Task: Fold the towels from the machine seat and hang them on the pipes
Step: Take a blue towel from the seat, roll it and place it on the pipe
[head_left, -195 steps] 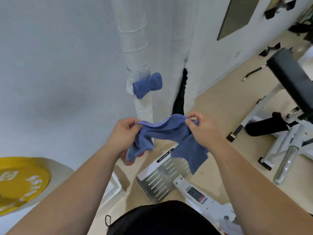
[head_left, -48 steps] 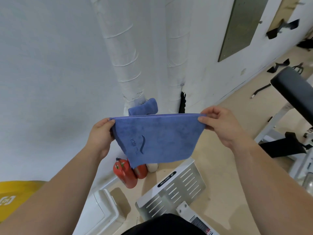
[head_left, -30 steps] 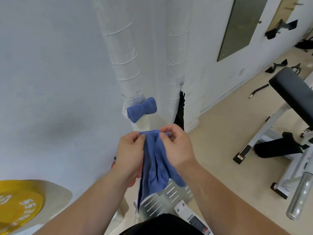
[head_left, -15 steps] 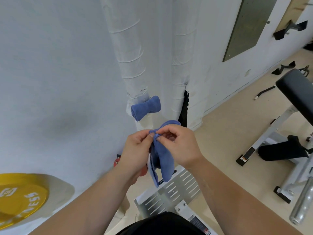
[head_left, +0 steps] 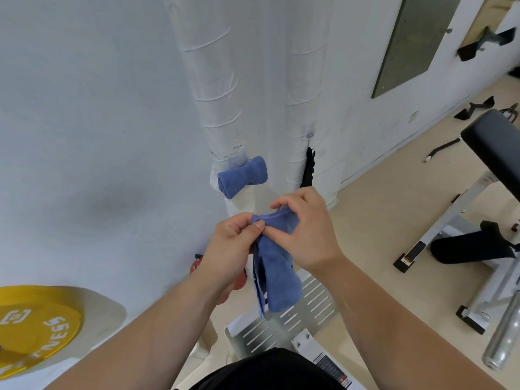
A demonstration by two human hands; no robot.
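Your left hand (head_left: pixel 228 246) and right hand (head_left: pixel 306 237) both pinch the top hem of the folded blue cloth towel (head_left: pixel 277 274), which hangs long-axis down between them. The white wrapped pipes (head_left: pixel 213 80) stand just ahead, and a rolled blue towel (head_left: pixel 242 177) sits there above your left hand, the nearer one.

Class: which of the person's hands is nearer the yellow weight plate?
Left. The left hand sits up-right of the yellow weight plate; the right hand grips the towel farther right.
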